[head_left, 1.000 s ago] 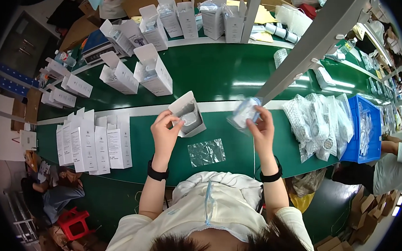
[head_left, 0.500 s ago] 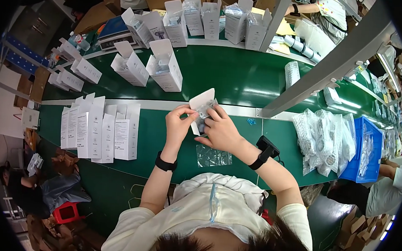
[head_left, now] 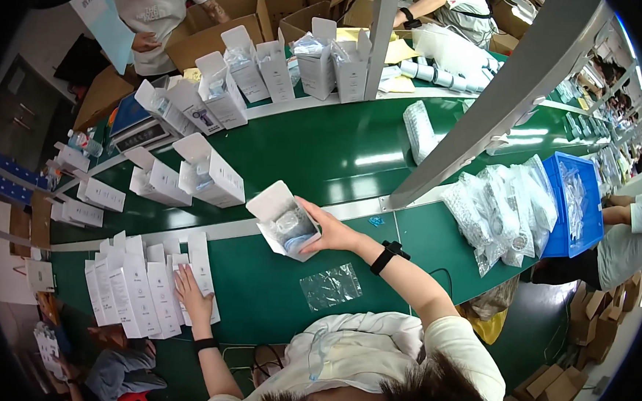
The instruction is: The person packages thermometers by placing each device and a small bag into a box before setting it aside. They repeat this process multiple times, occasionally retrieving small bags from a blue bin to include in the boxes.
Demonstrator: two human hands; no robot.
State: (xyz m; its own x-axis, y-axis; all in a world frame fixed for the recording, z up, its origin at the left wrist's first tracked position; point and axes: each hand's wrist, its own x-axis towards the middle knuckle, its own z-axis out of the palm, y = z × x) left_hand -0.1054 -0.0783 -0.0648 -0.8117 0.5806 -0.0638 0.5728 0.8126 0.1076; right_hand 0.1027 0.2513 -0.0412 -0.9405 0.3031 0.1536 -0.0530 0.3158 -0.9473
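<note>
An open white carton [head_left: 268, 203] is tilted over the worktable, and my right hand [head_left: 332, 230] is closed round its right side. Its flap stands up, and clear-wrapped contents with a bluish part show inside. At the left, my left hand [head_left: 194, 292] lies with fingers stretched out on the nearest of several upright white cartons [head_left: 135, 292], touching its surface. Between my arms, a clear plastic bag [head_left: 330, 286] lies flat on the green table.
Filled open cartons [head_left: 212, 175] stand beyond the pale rail. A grey post [head_left: 488, 115] slants up on the right, near bubble-wrapped parts [head_left: 496, 215] and a blue bin [head_left: 574, 209]. Across the bench, a person [head_left: 152, 21] stands by a cardboard box [head_left: 229, 22].
My left hand has left the carton and moved left onto the group of cartons. My right hand now holds the open carton alone. The view has swung round.
</note>
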